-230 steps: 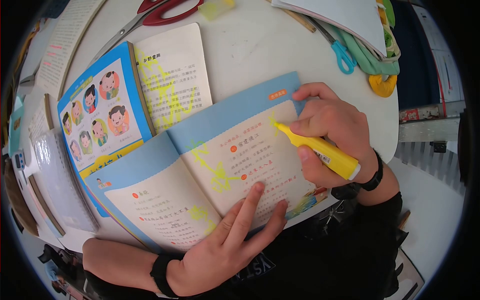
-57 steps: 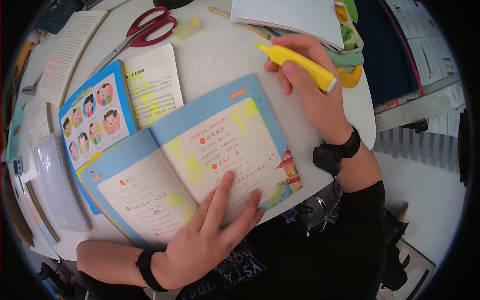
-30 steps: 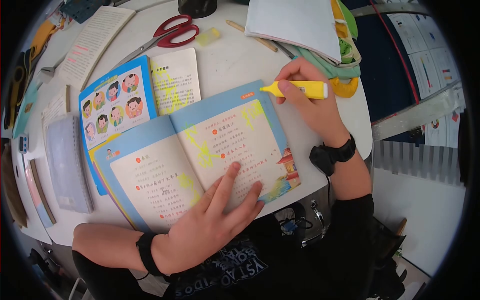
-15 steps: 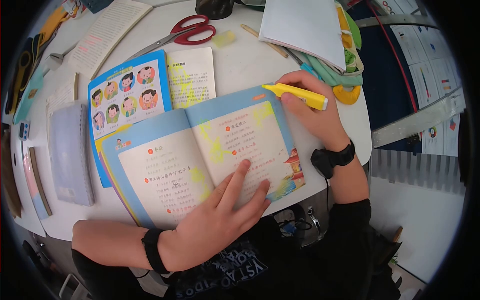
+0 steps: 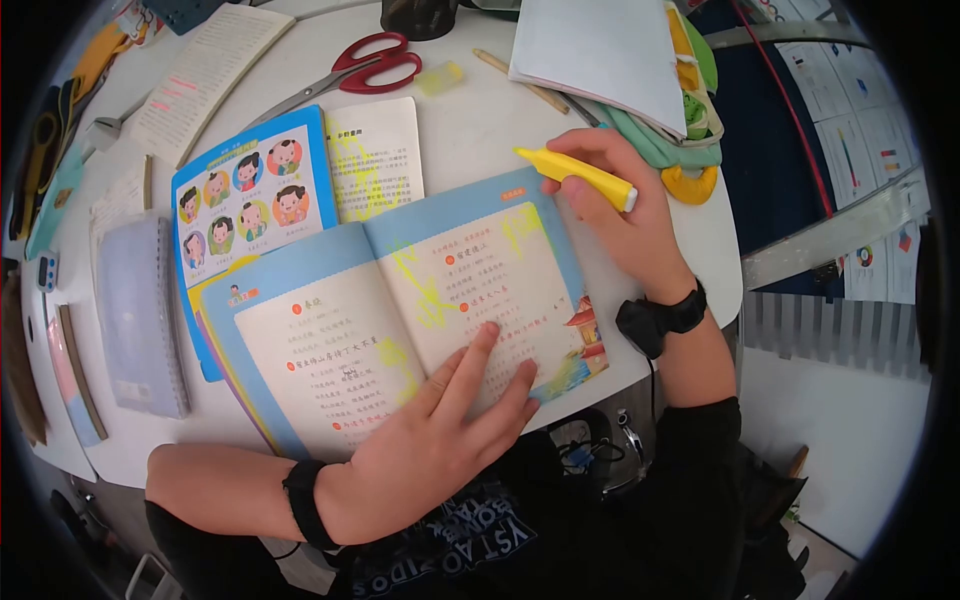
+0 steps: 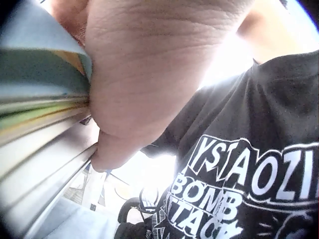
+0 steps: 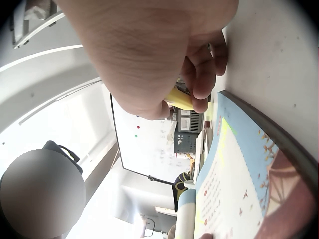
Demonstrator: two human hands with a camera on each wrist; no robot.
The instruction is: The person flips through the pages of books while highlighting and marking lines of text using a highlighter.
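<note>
highlighter (image 5: 577, 174) above book (image 5: 400, 310) top edge

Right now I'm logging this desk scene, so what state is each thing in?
Open book: lying open, pages marked yellow, pressed flat by left hand.
Yellow highlighter: uncapped, gripped by right hand, tip off the page.
Red scissors: blades closed, lying flat.
Second book: open, partly covered.

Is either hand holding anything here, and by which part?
The right hand grips the yellow highlighter along its barrel; the left hand presses flat on the open book.
</note>
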